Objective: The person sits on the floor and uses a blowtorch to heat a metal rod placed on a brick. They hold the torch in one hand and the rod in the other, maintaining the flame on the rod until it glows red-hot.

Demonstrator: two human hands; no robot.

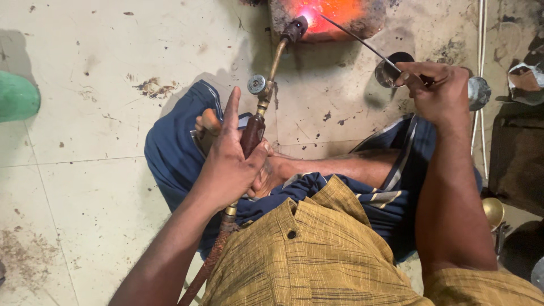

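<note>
Torch point(266, 85) is gripped in left hand point(229, 164), flame aimed at glowing block point(328, 17); right hand point(436, 90) fingers pinch thin rod point(357, 39) w/ tip in heat.

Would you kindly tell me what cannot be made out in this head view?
- Workpiece under the torch flame: lost in the orange glare and cut by the top edge.
- Rod tip: vanishes into the glare.
- Right hand grip on the rod: hidden by its fingers.
- Hose: leaves at the bottom edge.
- Left hand covers the torch handle.
</note>
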